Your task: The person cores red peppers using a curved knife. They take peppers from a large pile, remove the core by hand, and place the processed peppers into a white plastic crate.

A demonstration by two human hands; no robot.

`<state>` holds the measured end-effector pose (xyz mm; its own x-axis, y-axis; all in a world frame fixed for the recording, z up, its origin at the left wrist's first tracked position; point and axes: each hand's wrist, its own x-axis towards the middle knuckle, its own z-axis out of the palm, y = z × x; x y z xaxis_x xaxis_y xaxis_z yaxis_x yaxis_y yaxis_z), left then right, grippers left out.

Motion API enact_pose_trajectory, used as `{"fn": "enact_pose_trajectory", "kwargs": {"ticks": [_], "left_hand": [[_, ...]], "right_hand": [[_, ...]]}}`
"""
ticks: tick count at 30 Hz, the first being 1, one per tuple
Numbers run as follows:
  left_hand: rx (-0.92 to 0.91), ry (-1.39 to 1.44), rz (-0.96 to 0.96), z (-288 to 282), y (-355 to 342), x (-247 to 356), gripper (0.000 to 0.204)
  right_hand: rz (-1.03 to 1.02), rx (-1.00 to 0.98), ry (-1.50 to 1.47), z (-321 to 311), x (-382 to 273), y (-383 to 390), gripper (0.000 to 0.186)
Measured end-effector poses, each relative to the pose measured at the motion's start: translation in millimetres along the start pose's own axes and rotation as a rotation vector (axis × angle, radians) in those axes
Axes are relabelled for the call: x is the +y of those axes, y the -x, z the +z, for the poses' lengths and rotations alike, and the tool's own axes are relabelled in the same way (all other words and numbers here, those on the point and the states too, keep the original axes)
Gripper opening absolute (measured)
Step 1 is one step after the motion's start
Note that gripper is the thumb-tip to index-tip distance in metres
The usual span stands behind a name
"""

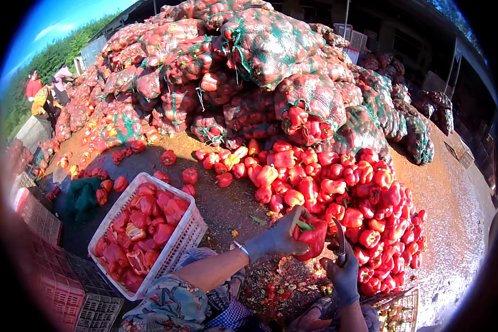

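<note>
My left hand (pixel 276 238), in a dark glove, grips a red bell pepper (pixel 314 237) with a green stem. My right hand (pixel 343 274), also gloved, holds a small curved knife (pixel 339 238) with its blade right against the pepper. Both hands are just in front of a loose heap of red peppers (pixel 337 188) on the ground. To my left stands a white plastic crate (pixel 185 235) filled with cut red pepper pieces (pixel 141 232). Pepper scraps and seeds (pixel 279 288) lie on the ground under my hands.
A tall pile of mesh sacks of red peppers (pixel 249 72) rises behind the heap. Red and dark empty crates (pixel 55 276) are stacked at lower left, with a green net bag (pixel 83 196) nearby. People (pixel 47 94) stand at far left. Another crate (pixel 401 307) sits by my right knee.
</note>
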<state>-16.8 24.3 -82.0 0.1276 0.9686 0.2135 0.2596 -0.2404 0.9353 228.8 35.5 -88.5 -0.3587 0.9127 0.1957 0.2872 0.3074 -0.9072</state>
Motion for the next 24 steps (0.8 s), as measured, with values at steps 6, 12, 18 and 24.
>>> {"fn": "enact_pose_trajectory", "kwargs": {"ticks": [6,12,18,24], "left_hand": [[-0.145,0.069,-0.043,11.0,21.0,-8.2,0.079],[-0.249,0.08,-0.16,1.9,28.2,36.3,0.085],[-0.068,0.001,0.075,31.1,36.6,1.3,0.08],[-0.043,0.21,-0.014,26.4,31.4,12.7,0.077]], "right_hand": [[0.17,-0.279,-0.399,16.8,-22.2,-6.9,0.077],[0.192,-0.211,-0.434,18.1,-25.5,2.6,0.061],[0.109,-0.179,-0.37,17.6,-4.5,15.6,0.052],[-0.15,-0.081,-0.076,21.4,19.5,0.2,0.04]]}}
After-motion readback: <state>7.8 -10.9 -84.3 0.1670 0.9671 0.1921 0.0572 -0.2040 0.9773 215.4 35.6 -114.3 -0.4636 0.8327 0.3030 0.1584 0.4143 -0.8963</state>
